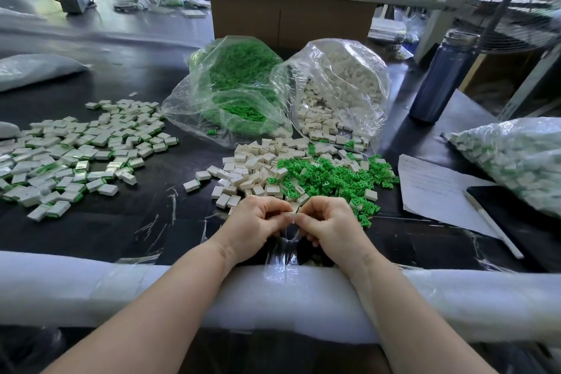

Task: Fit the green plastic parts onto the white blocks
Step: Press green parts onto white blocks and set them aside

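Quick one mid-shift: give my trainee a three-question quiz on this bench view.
1. True or false: the finished pile lies to the person's left.
2. The clear bag nearer the blue bottle holds: A) green parts, B) white blocks, C) pens?
3. What do the left hand and right hand pinch between them?

Key: 1 true; 2 B, the white-block bag; 3 a small white block, mostly hidden by fingers.
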A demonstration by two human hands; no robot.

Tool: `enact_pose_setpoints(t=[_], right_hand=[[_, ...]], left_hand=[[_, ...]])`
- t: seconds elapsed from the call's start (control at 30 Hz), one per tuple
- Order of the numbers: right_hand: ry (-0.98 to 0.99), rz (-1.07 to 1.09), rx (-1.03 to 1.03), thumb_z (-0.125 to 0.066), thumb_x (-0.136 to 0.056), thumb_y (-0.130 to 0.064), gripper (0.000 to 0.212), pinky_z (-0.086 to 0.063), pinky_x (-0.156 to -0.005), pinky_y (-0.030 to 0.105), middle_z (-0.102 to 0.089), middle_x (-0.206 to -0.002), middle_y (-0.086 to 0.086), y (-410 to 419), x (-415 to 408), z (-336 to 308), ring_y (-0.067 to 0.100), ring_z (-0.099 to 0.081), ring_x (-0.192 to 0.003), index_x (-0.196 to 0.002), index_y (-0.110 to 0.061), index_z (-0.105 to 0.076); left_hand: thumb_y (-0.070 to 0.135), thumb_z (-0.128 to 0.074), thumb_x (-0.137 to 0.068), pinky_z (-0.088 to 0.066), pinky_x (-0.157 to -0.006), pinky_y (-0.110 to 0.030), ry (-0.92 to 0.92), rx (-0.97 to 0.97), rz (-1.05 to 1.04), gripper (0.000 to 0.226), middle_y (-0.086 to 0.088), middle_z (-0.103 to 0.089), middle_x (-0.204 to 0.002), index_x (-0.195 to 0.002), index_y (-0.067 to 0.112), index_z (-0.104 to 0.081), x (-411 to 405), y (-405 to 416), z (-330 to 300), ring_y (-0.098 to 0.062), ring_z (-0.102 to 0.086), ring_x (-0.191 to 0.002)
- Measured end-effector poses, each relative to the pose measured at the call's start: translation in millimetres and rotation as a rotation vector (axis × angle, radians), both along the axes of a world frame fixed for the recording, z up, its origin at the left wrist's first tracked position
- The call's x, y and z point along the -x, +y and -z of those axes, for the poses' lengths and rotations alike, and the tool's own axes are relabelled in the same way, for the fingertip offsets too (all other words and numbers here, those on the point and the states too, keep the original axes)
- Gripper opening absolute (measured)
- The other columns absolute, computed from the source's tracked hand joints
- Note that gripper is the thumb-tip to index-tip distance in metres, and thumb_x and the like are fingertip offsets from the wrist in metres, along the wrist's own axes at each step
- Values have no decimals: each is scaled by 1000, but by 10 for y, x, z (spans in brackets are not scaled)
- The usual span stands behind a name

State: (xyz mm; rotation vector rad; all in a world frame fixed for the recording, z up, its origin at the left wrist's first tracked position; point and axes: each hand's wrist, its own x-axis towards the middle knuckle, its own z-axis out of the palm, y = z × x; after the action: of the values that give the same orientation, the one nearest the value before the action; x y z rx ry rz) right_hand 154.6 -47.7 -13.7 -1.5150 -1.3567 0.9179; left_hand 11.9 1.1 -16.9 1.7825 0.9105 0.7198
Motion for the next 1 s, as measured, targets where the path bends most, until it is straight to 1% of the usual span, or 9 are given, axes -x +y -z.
enact_pose_setpoints(t=[0.1,0.17,0.23,0.3,0.43,0.57,0.73,0.8,1.0], right_hand=[[124,62,-14,-68,-82,-9,17,-43,-42,17,-57,-49,-2,6,-2,6,5,-51,-43,-67,-9,-61],[202,89,-19,-69,-82,-9,15,-44,-42,17,-58,-48,-4,13,-12,8,5,-52,-42,-68,-6,-62],[246,95,-27,-69,-81,-9,16,-44,-42,16,-58,-47,-4,16,-20,9,6,-52,-42,-67,-7,-62],[250,93,-34,-70,-80,-9,16,-44,-42,16,-59,-48,-4,15,-21,12,5,-52,-43,-66,-8,-62],[246,112,-64,-72,-78,-9,13,-47,-45,17,-61,-51,-2,19,-25,31,7,-54,-46,-68,-9,-64],[234,88,-99,-74,-76,-6,14,-48,-47,19,-62,-56,5,15,-30,34,9,-54,-48,-67,-10,-64],[229,35,-136,-72,-76,-1,16,-47,-47,18,-63,-57,3,8,-17,22,7,-55,-49,-67,-11,-65],[237,26,-142,-72,-77,0,16,-47,-47,18,-64,-57,-1,2,-18,15,7,-56,-51,-67,-12,-66],[268,24,-130,-65,-83,-1,16,-48,-50,20,-63,-60,-1,1,-18,15,7,-55,-54,-72,-12,-68]], left_hand=[[9,-61,-86,-45,-68,-10,-26,-25,-37,15,9,-62,-73,-99,4,-67,-22,-15,-15,5,-56,-63],[12,-60,-87,-48,-68,-16,-19,-66,-62,17,7,-62,-72,-101,5,-67,-38,-19,-9,0,-55,-63],[14,-60,-87,-52,-72,-26,-9,-94,-69,19,-3,-64,-78,-105,9,-66,-45,-22,-7,-11,-58,-67],[13,-61,-87,-53,-74,-30,-7,-96,-66,18,-9,-65,-81,-105,10,-64,-44,-20,-8,-15,-59,-68],[13,-62,-86,-52,-74,-32,-21,-39,-68,14,-6,-63,-75,-98,5,-65,-41,-17,-11,-15,-57,-67],[8,-62,-86,-51,-75,-35,-51,5,-75,6,-6,-62,-72,-90,12,-64,-43,-14,-15,-17,-59,-68],[7,-63,-84,-52,-78,-47,-46,-21,-85,14,-9,-61,-72,-81,21,-63,-25,-4,6,-36,-61,-77],[7,-63,-84,-51,-77,-50,-41,-29,-89,16,-8,-61,-70,-79,22,-62,-19,-2,8,-37,-61,-75],[2,-56,-86,-52,-73,-45,-62,-25,-87,21,-1,-59,-66,-80,21,-60,-29,6,13,-35,-61,-73]])
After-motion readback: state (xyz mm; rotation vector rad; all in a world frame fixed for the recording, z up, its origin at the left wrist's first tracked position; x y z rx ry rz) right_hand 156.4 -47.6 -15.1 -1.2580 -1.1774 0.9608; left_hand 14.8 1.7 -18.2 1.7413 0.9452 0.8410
